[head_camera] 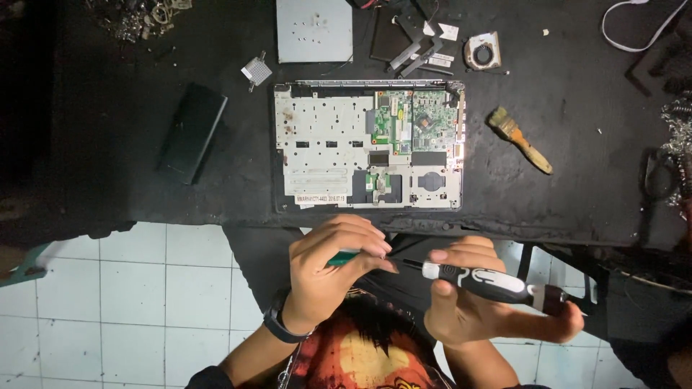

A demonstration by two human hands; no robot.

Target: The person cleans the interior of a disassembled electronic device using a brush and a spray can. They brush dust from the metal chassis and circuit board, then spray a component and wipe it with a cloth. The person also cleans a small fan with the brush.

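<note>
Both hands are working just below the opened laptop (368, 144): left hand (328, 270) pinching a green-handled tool (344, 258), right hand (468, 306) gripping an electric screwdriver (490, 281). The bit could slip, being held off the counter (577, 187).

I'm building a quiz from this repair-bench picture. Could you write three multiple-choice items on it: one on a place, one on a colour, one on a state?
1. Where does the paintbrush lie?
A. Right of the opened laptop
B. On the floor tiles
C. On top of the laptop

2. What colour is the small part held in the left hand?
A. Red
B. Green
C. Yellow

3. How is the black-and-white screwdriver right now?
A. Lying on the bench
C. Standing in the laptop
B. Held in the right hand, tip toward the left hand

Answers:
1 A, the brush rests on the dark bench to the laptop's right.
2 B, a green end sticks out from the fingers.
3 B, the right hand grips it below the bench edge.
</note>
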